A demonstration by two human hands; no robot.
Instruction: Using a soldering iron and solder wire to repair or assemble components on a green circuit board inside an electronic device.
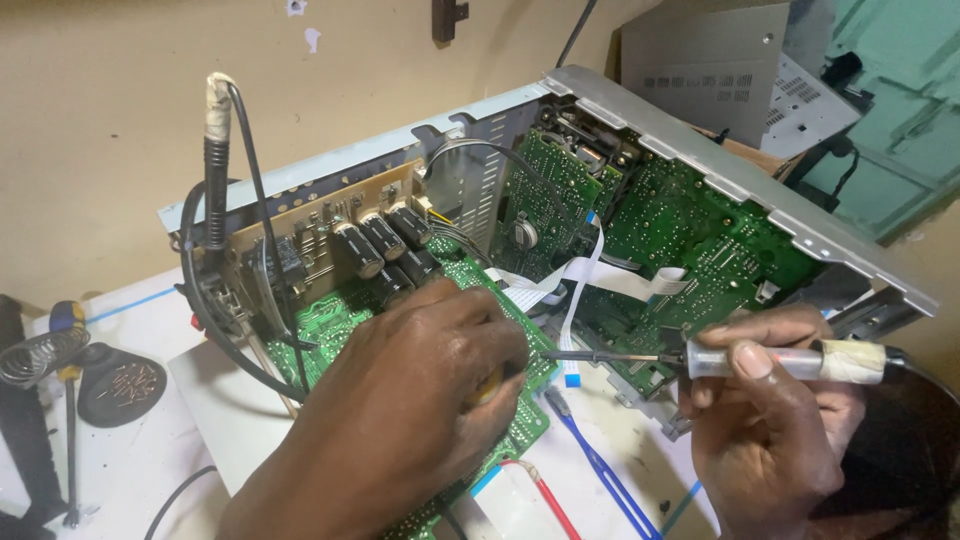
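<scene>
Beige wall behind, white workbench (130, 450) below. Centre frame: soldering iron (760, 360), tip laid level toward green circuit board (505, 400) — rigid and light, probably hot at the tip, best held by the taped handle. Right hand (765, 420) clamped on that handle; left hand (400, 420) closed around a yellowish tool, mostly hidden, pressed on the board — thin, fragile. Beyond: open metal chassis (720, 150), black capacitors (385, 245), white ribbon cable (580, 270); coiled iron stand (40, 355) at left edge.
</scene>
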